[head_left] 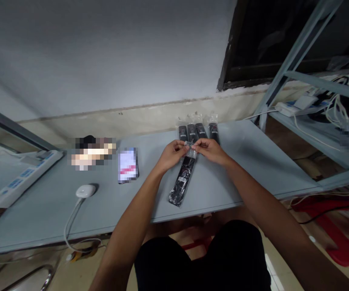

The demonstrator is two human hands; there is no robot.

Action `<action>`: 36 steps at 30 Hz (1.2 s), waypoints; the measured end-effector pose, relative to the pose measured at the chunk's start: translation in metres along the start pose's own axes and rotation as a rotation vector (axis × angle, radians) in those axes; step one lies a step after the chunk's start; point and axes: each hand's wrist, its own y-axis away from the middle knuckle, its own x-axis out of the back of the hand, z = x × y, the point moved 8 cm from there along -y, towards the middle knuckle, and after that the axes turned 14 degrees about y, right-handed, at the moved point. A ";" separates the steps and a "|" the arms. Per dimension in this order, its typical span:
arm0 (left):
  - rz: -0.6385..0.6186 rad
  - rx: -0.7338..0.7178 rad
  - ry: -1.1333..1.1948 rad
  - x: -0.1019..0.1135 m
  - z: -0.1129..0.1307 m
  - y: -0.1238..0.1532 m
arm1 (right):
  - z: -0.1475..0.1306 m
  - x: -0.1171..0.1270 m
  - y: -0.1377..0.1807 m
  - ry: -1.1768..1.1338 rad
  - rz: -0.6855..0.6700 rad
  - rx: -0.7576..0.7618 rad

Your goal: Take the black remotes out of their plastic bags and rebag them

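Note:
A black remote control (183, 178) in a clear plastic bag (190, 150) lies slanted on the table, its lower end toward me. My left hand (174, 152) pinches the left side of the bag's top end between thumb and fingers. On the right side of that same end, my right hand (208, 149) is closed in a pinch too, close beside the left. Beyond my hands, several more bagged black remotes (192, 131) lie in a row at the back of the table, one (213, 130) a little apart on the right.
The grey-blue table (101, 210) stands against a wall. On its left are a blurred-out phone-like object (127, 165), a pixelated item (91, 153), a white charger (85, 190) with cable, and a power strip (26, 178). Metal shelving (329, 133) with tangled cables stands right.

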 end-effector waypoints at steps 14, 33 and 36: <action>0.080 -0.053 0.108 0.011 0.008 0.000 | 0.014 -0.028 0.015 -0.308 -0.310 -0.241; -0.009 -0.020 -0.035 0.002 0.016 0.004 | -0.002 -0.015 0.014 -0.120 -0.227 -0.132; 0.034 -0.062 -0.074 0.006 0.019 0.003 | -0.003 -0.016 0.014 -0.094 -0.233 -0.122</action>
